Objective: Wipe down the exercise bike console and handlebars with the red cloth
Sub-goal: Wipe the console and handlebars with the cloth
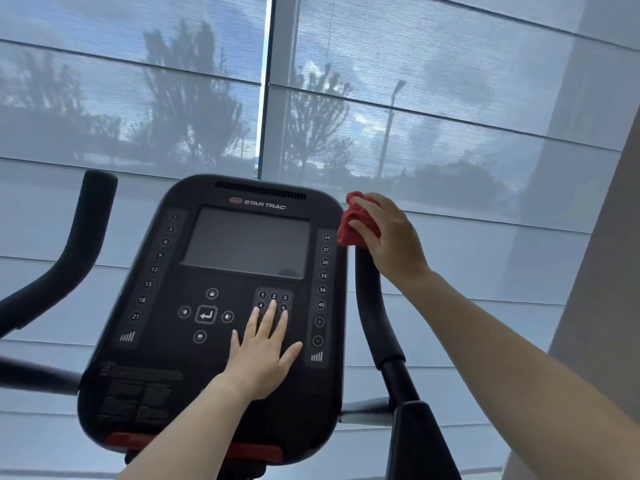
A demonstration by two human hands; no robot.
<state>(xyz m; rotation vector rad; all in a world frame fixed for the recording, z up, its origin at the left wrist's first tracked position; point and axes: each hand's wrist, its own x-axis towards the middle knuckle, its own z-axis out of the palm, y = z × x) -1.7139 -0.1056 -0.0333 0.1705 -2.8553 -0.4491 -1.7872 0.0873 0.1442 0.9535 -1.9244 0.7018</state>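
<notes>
The black exercise bike console (207, 368) fills the middle of the view, with a grey screen and button pads. My left hand (263, 351) lies flat on its lower right face, fingers spread over the number keypad, holding nothing. The right handlebar (372, 306) rises black beside the console's right edge. My right hand (389, 237) wraps the bunched red cloth (353, 225) around the top end of that bar. The left handlebar (65, 251) curves up at the far left, untouched.
Window blinds (450, 116) span the whole background just beyond the bike. A pale wall or pillar (609, 289) stands close on the right. The bike's black frame post (415, 441) sits below the right handlebar.
</notes>
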